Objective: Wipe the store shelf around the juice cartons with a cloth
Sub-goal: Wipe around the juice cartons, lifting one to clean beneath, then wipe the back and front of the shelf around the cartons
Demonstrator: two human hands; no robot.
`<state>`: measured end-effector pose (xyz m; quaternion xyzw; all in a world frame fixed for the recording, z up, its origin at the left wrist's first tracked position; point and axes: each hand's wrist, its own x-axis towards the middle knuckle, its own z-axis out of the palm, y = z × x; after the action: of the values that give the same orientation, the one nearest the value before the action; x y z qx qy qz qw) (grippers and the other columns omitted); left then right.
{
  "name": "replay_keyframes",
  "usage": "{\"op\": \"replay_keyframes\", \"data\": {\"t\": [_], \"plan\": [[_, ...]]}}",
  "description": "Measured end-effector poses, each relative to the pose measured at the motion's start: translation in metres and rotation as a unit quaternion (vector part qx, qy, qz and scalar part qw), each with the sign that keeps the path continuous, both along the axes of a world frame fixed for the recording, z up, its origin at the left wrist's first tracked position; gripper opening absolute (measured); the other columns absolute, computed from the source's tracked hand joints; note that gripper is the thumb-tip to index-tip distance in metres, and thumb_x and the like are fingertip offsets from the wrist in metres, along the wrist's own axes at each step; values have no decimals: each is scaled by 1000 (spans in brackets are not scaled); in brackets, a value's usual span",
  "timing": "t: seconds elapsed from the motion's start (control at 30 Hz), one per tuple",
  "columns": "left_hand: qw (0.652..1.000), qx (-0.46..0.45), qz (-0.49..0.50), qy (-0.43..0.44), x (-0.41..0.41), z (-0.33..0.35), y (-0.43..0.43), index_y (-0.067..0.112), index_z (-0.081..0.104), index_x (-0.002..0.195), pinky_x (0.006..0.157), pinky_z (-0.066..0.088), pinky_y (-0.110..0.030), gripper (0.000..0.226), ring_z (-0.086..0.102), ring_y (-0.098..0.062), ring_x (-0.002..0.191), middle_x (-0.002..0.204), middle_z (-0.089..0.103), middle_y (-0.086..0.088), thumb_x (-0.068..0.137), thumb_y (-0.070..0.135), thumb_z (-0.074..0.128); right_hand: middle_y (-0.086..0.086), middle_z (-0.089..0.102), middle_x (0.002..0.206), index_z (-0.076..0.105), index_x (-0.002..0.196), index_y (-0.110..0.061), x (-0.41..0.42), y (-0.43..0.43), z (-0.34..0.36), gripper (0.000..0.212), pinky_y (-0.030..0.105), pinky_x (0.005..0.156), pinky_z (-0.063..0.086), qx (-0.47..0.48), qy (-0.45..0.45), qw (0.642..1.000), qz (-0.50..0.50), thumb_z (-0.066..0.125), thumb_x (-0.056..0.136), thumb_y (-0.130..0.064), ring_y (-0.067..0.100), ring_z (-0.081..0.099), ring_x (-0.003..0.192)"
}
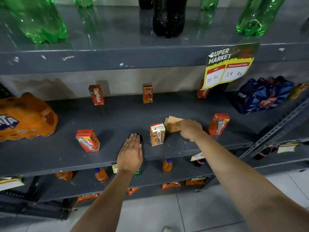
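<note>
In the head view, the right hand (190,129) is reaching onto the grey middle shelf (117,118), its fingers curled around a folded orange-tan cloth (173,125) that is lying on the shelf surface just behind and to the right of the white-topped juice carton (157,136). The left hand (131,152) is resting flat on the shelf near its front edge, fingers straight and together, gripping nothing, a ring showing on one finger.

Six small cartons are standing on this shelf, well apart. At the front, a red carton (87,140) is sitting tilted to the left, and another red carton (218,124) is standing to the right of the cloth. At the back, a red carton reading "maaza" (96,94), an orange one reading "Real" (147,93) and a partly hidden red carton (202,91) are standing near the wall. What the cartons hold cannot be told.

An orange shrink-wrapped pack (25,117) is lying at the left, a blue pack (264,95) at the right. A hanging tag (229,64) is reading "SUPER MARKET", "20 Rs" and "18 Rs". Green bottles (41,19) and a dark bottle (168,15) are standing on the upper shelf; small orange bottles (167,165) are sitting below.
</note>
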<state>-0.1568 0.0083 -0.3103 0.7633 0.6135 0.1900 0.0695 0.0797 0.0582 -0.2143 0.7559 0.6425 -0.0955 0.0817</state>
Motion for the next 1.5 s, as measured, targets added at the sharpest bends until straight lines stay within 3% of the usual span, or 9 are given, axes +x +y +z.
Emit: {"op": "replay_keyframes", "data": {"t": [0.23,0.4,0.6,0.9,1.03,1.17,1.3,1.4,1.5], "plan": [[1000,6,-4,-1,0,-4,1,5,42,141,116,25,-34,44,34,-22,140,148,42,-11,100,21,38,3,61,128,58,129,-30,-13,-75,-18,49,38,83,52,-16,-70,993,92,49,88,-4,28,61,113],[999,-6,-30,18,-4,-4,2,9,32,147,117,13,-29,49,24,-19,144,155,32,-7,102,29,29,-20,72,86,71,111,-40,28,-96,26,56,19,52,48,-107,132,985,33,48,82,2,0,64,65],[996,-21,-69,46,-7,-4,3,11,24,150,120,10,-31,52,17,-16,146,159,23,-4,103,32,22,8,56,138,55,134,-35,42,-34,24,61,36,88,52,59,105,993,-3,42,87,0,28,62,108],[996,4,-91,7,-11,-4,1,9,30,148,119,13,-31,49,19,-17,145,156,29,-6,103,27,29,-6,59,135,59,128,-42,24,-108,-19,54,36,92,51,-9,-30,995,94,49,86,-9,22,59,117],[988,26,-89,-122,1,-3,-25,15,28,149,116,21,-33,50,14,-14,145,158,24,-1,100,20,42,-8,70,114,74,104,-40,48,-138,5,51,33,84,54,-54,151,987,11,48,84,0,13,65,97],[963,43,-223,-144,49,-9,-66,16,34,147,118,20,-30,50,18,-9,145,155,29,3,97,17,43,-8,70,108,74,96,-33,119,-148,58,61,8,68,52,126,304,944,-35,51,80,21,-11,65,81],[963,50,-243,-109,112,3,-57,11,39,144,118,23,-34,47,25,-12,143,152,36,-1,97,17,44,0,66,123,73,111,-14,187,-90,94,48,23,98,48,237,335,912,-7,60,79,20,11,61,113],[977,33,-202,-54,157,12,-34,11,28,149,119,10,-30,52,15,-15,146,158,23,-2,100,26,35,12,66,122,70,115,-6,207,-14,89,48,11,87,47,245,313,918,20,51,81,22,20,61,108],[991,-17,-132,21,191,7,-13,12,9,153,120,-3,-33,60,-6,-14,147,162,2,-2,101,40,21,12,64,127,67,122,-12,211,54,65,42,33,98,49,154,260,951,65,51,89,7,28,61,111]]}}
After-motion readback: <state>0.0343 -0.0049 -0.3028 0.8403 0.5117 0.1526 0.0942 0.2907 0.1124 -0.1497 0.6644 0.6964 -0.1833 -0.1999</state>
